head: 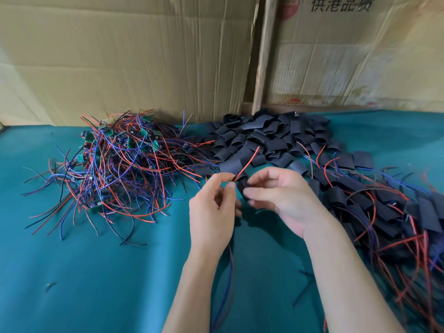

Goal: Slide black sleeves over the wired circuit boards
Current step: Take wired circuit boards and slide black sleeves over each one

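While threading near the sleeve pile (269,138): left hand (211,212) pinched shut on red wire (247,163), right hand (276,195) curled round black sleeve (242,188) (board hidden). Likely snags: wire buckling, sleeve slipping, stray leads catching from board heap (115,162) left of pile.

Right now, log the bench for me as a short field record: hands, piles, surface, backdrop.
left hand: pinching a red wire
right hand: holding a black sleeve
unsleeved pile: left, green boards with red, blue, black wires
loose sleeves: centre back
sleeved pile: right
surface: green cloth
backdrop: cardboard sheets
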Demonstrator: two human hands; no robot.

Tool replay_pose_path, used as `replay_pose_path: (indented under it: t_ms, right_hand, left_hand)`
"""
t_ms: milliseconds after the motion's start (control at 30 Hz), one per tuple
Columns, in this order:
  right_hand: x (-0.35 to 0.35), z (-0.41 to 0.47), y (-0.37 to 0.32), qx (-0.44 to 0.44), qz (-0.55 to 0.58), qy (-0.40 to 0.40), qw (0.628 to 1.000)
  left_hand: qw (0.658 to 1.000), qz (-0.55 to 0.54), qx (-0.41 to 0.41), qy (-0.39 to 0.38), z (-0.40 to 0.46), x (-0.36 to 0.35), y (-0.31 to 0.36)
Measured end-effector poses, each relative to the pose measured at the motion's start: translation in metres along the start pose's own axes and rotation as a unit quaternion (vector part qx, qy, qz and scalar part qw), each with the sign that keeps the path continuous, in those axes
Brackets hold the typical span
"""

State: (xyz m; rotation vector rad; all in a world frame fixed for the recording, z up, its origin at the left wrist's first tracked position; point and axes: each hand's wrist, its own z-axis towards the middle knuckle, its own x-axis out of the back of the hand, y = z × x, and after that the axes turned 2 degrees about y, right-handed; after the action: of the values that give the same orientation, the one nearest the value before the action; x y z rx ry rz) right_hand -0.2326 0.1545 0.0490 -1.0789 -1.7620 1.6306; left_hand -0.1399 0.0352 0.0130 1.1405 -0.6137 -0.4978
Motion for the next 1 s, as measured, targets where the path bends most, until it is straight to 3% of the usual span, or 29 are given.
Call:
replay_pose_path:
  t_ms: [167, 400, 700, 1000]
  right_hand:
    - [0.018, 0.003, -0.005, 0.056, 0.097, 0.1, 0.989]
    - [0.028, 0.004, -0.012, 0.128, 0.189, 0.176, 0.957]
    - [0.002, 0.009, -0.006, 0.194, 0.153, 0.194, 0.949]
    - [0.004, 0.012, -0.003, 0.165, 0.189, 0.223, 0.942]
  left_hand:
    - [1.0, 0.01, 0.022, 0.014, 0.0, -0.002, -0.001]
    - [0.996, 0.088, -0.02, 0.005, -0.002, -0.004, -0.006]
    - [0.991, 0.122, -0.059, 0.01, -0.002, -0.002, -0.006]
    - [0.989, 0.125, -0.08, 0.001, -0.004, -0.005, -0.003]
